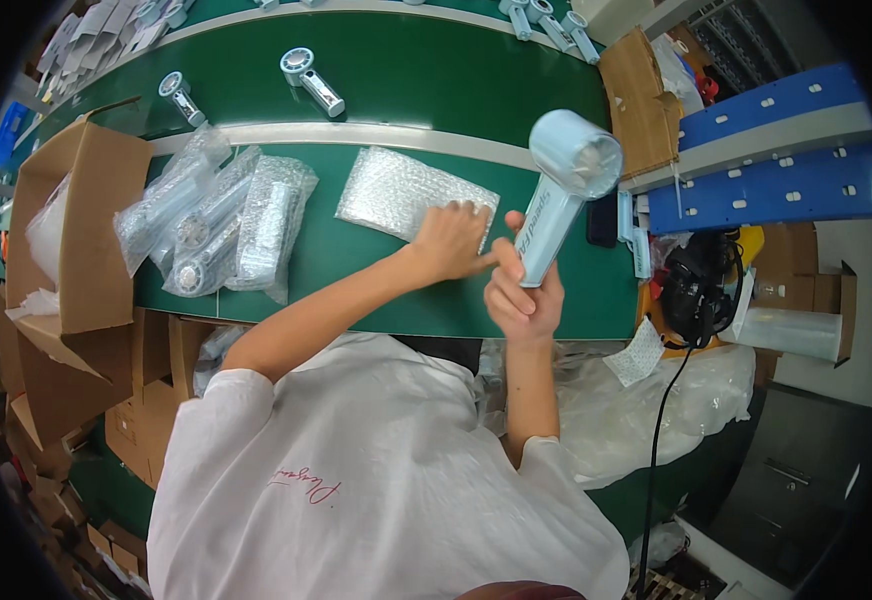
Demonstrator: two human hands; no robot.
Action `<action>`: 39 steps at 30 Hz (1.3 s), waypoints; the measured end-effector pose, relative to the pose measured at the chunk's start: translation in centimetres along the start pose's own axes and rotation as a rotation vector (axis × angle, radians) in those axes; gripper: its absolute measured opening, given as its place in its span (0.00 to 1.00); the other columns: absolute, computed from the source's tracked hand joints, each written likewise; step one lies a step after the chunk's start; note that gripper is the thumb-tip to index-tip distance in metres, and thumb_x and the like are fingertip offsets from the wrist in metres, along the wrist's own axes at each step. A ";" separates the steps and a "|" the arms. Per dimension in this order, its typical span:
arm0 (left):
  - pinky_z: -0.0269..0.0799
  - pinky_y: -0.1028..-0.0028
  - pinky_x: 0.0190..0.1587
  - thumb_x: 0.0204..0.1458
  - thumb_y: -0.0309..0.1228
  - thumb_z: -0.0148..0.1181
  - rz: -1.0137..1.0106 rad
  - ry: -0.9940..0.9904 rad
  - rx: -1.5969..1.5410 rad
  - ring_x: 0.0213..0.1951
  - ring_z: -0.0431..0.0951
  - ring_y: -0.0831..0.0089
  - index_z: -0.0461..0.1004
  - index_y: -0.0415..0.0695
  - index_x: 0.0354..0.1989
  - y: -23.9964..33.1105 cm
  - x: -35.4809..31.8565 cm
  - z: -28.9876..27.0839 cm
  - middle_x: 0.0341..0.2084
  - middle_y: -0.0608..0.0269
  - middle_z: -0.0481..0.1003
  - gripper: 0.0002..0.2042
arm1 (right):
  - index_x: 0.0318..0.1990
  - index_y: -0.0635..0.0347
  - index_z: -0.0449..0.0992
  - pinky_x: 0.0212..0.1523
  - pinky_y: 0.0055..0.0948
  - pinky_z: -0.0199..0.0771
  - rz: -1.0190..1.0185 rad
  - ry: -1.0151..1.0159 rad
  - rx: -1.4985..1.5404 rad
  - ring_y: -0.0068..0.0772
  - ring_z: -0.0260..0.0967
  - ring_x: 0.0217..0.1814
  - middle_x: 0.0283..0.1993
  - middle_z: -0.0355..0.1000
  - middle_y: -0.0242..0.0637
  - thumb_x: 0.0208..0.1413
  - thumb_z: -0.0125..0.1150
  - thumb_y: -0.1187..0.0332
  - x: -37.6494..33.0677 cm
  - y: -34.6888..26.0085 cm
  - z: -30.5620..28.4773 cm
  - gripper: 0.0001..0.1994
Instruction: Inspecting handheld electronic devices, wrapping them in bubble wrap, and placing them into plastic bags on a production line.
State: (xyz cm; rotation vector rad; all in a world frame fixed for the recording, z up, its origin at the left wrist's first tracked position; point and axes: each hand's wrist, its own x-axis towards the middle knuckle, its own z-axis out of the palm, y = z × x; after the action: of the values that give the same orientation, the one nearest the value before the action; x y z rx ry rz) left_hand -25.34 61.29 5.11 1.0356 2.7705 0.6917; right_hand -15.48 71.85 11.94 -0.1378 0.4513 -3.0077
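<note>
My right hand (524, 295) is wrapped round the handle of a light blue handheld fan (553, 215), held up above the table with its round head at the top. Just to its left, my left hand (451, 242) has its fingers curled over the right end of a flat bubble wrap bag (396, 195) lying on the green table. The thumb side of this hand comes close to the right hand. Several more fans in bubble wrap bags (221, 225) lie together to the left.
An open cardboard box (96, 230) stands at the left edge. On the green conveyor belt (416, 80) beyond the metal rail lie two unwrapped fans (313, 82). A dark phone-like slab (602, 220) lies right of the held fan. Blue perforated panels (776, 185) and a black cable (661, 420) are at the right.
</note>
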 end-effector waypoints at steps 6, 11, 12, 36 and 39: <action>0.74 0.60 0.30 0.51 0.38 0.59 -0.052 -0.034 0.109 0.26 0.79 0.50 0.75 0.42 0.31 -0.6 2.3 1.8 0.26 0.53 0.78 0.11 | 0.69 0.68 0.55 0.15 0.16 0.71 0.219 -0.151 0.655 0.21 0.54 0.19 0.31 0.61 0.42 0.66 0.42 0.72 -2.5 0.1 -2.3 0.24; 0.75 0.59 0.30 0.50 0.37 0.59 0.060 0.023 -0.123 0.27 0.79 0.52 0.74 0.41 0.26 -2.8 1.2 1.3 0.26 0.52 0.78 0.11 | 0.67 0.71 0.54 0.14 0.18 0.71 0.247 -0.245 0.691 0.21 0.54 0.18 0.30 0.61 0.43 0.67 0.44 0.70 -3.9 -0.2 -4.4 0.24; 0.75 0.59 0.30 0.50 0.37 0.59 0.053 0.020 -0.124 0.27 0.79 0.52 0.74 0.41 0.26 -2.9 1.0 1.3 0.26 0.52 0.78 0.11 | 0.67 0.71 0.54 0.14 0.18 0.71 0.251 -0.240 0.696 0.21 0.54 0.18 0.30 0.61 0.43 0.67 0.44 0.70 -4.2 -0.3 -4.7 0.24; 0.64 0.73 0.33 0.62 0.37 0.49 -0.115 -0.086 -1.031 0.26 0.67 0.73 0.72 0.40 0.28 -6.2 1.7 1.1 0.24 0.64 0.72 0.15 | 0.61 0.67 0.64 0.41 0.29 0.80 -0.228 0.510 -1.560 0.35 0.75 0.39 0.48 0.73 0.46 0.64 0.55 0.73 -4.1 -1.3 -9.6 0.20; 0.63 0.75 0.34 0.63 0.36 0.49 -0.124 -0.095 -1.031 0.28 0.66 0.76 0.73 0.40 0.29 -6.7 1.8 1.4 0.25 0.66 0.72 0.14 | 0.60 0.65 0.66 0.41 0.29 0.78 -0.182 0.493 -1.585 0.34 0.76 0.39 0.48 0.74 0.46 0.62 0.57 0.73 -4.7 -1.7 -10.1 0.19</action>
State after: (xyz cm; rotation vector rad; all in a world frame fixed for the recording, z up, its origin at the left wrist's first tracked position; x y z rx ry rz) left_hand -30.34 58.56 0.93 0.6100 1.8768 1.6925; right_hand -11.96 76.86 2.51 0.4718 2.7100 -1.9370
